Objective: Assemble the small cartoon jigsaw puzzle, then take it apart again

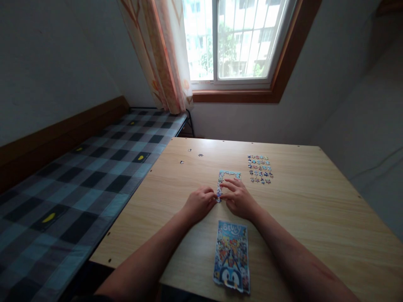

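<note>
A partly joined jigsaw border of small, multicoloured cardboard pieces (219,183) is laid out near the middle of a pale wood-grain desk (315,201), its lower left corner flanked by two bare hands. The left hand (200,204) is curled, its fingertips set against that corner; the right hand (239,200) is spread over the border's right and lower parts, its forefinger placed at the same corner. The hands are set close together, but whether a piece is pinched by either cannot be told. To the right, loose jigsaw pieces (259,162) are arranged in short rows; at the far left, three stray pieces (200,155) are scattered. Nearer the desk's front edge, a blue printed picture sheet crowded with cartoon figures (232,251) is placed between the forearms. The desk is flanked at left by a bed with a grey-and-black checked cover (119,180).
</note>
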Available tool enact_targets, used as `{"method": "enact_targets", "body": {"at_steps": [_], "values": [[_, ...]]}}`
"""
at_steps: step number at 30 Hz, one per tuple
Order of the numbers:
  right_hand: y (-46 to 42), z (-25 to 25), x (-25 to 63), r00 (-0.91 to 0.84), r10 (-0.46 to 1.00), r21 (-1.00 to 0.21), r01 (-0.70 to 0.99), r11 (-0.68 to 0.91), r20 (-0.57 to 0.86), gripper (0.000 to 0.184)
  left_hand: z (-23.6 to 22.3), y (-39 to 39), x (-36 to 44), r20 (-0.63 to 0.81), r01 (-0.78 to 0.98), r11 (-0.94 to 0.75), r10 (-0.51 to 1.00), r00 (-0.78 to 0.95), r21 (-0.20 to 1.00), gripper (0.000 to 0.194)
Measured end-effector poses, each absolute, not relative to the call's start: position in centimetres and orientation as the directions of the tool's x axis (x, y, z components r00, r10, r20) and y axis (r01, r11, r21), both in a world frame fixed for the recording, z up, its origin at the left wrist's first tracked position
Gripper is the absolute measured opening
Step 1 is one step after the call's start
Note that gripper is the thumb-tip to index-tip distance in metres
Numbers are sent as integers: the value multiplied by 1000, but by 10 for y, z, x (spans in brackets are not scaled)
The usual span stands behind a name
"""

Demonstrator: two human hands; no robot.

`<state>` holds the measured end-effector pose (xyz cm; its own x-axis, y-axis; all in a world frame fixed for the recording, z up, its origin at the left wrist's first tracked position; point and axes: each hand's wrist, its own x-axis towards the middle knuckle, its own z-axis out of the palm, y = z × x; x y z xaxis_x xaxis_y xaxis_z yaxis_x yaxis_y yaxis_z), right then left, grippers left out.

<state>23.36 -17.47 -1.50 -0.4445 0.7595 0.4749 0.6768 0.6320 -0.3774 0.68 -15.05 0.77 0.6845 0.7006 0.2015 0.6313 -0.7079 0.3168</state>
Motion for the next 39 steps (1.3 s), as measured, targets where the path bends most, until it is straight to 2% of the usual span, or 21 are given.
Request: {"method": "enact_targets", "body": {"at_steps": [21,25,28,32,36,39], "values": [[-174,-13,234,-443,752,-390,660,642,488,30,9,-153,9,203,628,-694,712,673,353,20],[-174,-14,234,-436,744,-386,656,648,507,28,11,-154,10,205,625,-676,725,657,389,18],[-174,-13,237,-354,753,-393,686,612,555,27,13,-152,8,210,626,-633,759,616,455,17],[-173,-14,242,-146,766,-442,743,503,626,22,11,-146,1,244,638,-574,811,532,513,16],[-169,-19,248,37,750,-516,748,417,660,21,7,-138,-3,292,660,-587,808,511,469,15],[-167,-21,250,86,742,-538,744,396,664,21,3,-136,0,256,702,-588,808,530,402,35]]}}
